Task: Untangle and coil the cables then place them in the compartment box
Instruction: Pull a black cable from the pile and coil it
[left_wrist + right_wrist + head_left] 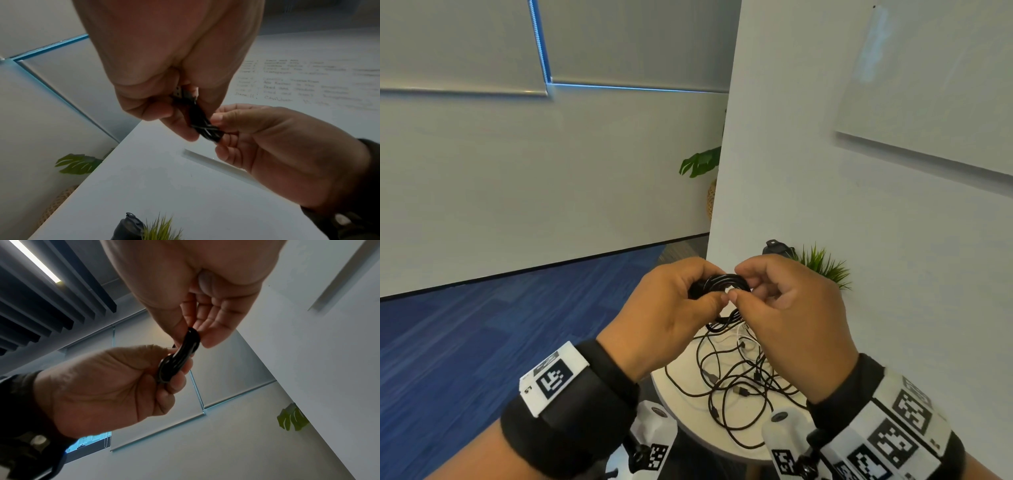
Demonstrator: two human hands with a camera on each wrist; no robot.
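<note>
A small coil of black cable [726,282] is held up over a round white table [688,411], between both hands. My left hand [714,287] grips the coil's left side, thumb in front. My right hand [739,282] pinches its right side. The left wrist view shows the coil [202,123] edge-on, with a USB plug [178,91] tucked under the left hand's fingers. Seen from the right wrist, the coil [180,356] sits between the two hands. Loops of black cable hang from it to a loose tangle of black cables [736,383] and a white cable [743,337] on the table. No compartment box shows.
A small spiky green plant [823,265] and a dark object [777,247] stand at the table's far side against a white wall [808,188]. Blue carpet [500,335] lies to the left. A big-leafed plant [702,161] stands behind the wall's edge.
</note>
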